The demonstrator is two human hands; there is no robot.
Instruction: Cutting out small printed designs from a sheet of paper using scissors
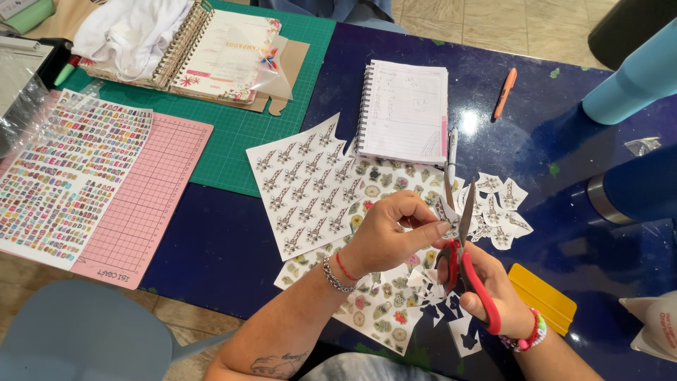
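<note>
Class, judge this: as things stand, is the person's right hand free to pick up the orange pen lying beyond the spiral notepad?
Probably not at once: the right hand is threaded through the red-handled scissors, and the orange pen lies well beyond it, though nothing blocks the way.

A glossy dark blue table [233, 240] fills most of the view, with a bright spot of light reflected on its surface. Beige floor tiles [486, 28] show beyond its far edge, and a pale blue-grey chair [77, 339] stands at the near left corner.

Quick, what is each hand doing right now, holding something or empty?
Left hand: closed, pinching a small white paper sticker cut-out.
Right hand: closed around red-handled metal scissors, blades at the cut-out.
</note>
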